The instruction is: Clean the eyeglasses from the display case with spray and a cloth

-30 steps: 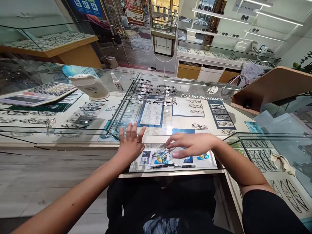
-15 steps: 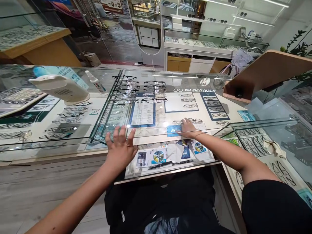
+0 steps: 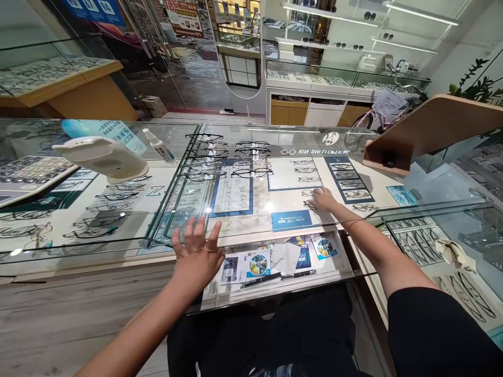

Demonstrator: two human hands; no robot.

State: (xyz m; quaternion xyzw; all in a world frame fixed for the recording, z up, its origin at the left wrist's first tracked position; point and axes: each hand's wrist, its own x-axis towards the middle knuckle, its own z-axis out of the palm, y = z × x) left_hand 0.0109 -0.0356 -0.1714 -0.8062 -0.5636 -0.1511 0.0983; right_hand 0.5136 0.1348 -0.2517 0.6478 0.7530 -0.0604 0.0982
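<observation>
My left hand [image 3: 198,251] lies with spread fingers at the front glass edge of the display counter, holding nothing. Inside the case, behind the glass, my right hand [image 3: 324,200] has its fingers curled together at the end of a pair of eyeglasses [image 3: 308,204]. Part of that frame is hidden behind the hand. Another pair of eyeglasses [image 3: 308,193] lies just beyond it. A blue card [image 3: 291,220] rests nearer to me, left of the right hand. Below is an open drawer with leaflets [image 3: 258,265] and black pens [image 3: 261,279].
Several dark eyeglasses [image 3: 251,173] stand in rows on the counter's glass top. At the left are a white device [image 3: 104,159] and a spray bottle [image 3: 158,145]. A wooden-backed stand [image 3: 428,131] is at the right. A cloth [image 3: 456,255] lies on the right-hand case.
My right hand has moved right, off the blue card and to the eyeglasses. More of the card shows now. My left hand keeps its place, and the view has tilted up slightly.
</observation>
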